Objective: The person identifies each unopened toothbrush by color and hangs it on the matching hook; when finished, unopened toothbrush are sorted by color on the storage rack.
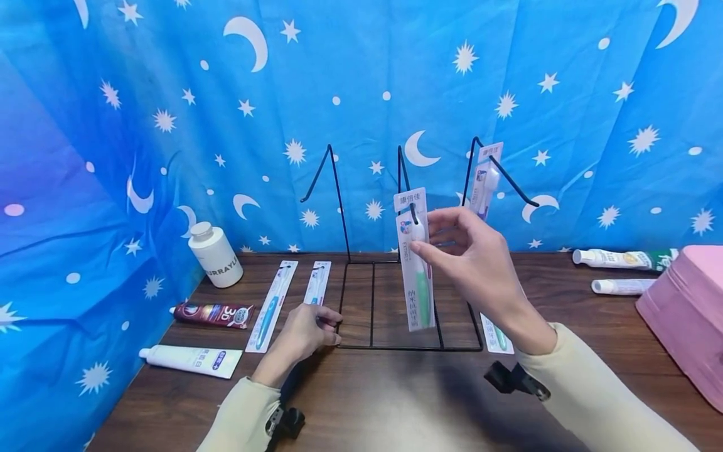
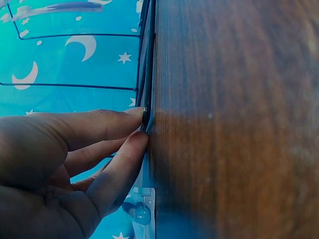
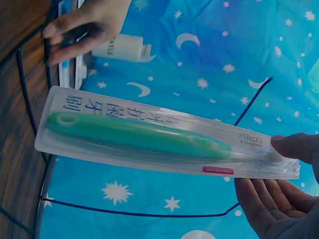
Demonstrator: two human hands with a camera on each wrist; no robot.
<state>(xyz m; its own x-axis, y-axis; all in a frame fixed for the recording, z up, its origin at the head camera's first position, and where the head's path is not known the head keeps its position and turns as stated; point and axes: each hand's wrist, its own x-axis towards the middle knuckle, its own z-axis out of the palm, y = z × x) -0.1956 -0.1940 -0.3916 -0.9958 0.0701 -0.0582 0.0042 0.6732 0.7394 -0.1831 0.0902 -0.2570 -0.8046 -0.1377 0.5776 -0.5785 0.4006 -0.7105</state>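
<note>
My right hand [image 1: 480, 257] pinches a packaged toothbrush [image 1: 419, 289] with a green handle near the top of its card. The tip of the rack's middle hook pokes through the card there. In the right wrist view, the thumb lies on the front of the toothbrush pack [image 3: 139, 134] and the other fingers are at its edge. With thumb and fingertips, my left hand [image 1: 307, 333] holds the base of a black wire rack [image 1: 371, 307] at its left side; the left wrist view shows that pinch at the tabletop. Another packaged toothbrush [image 1: 483, 182] hangs from the right hook.
Left of the rack lie two packaged blue toothbrushes [image 1: 273, 307], a red toothpaste tube [image 1: 211, 314] and a white tube [image 1: 189, 360], with a white bottle [image 1: 216, 254] behind. At right are another green toothbrush pack [image 1: 497, 336], two tubes [image 1: 618, 258] and a pink case [image 1: 686, 320].
</note>
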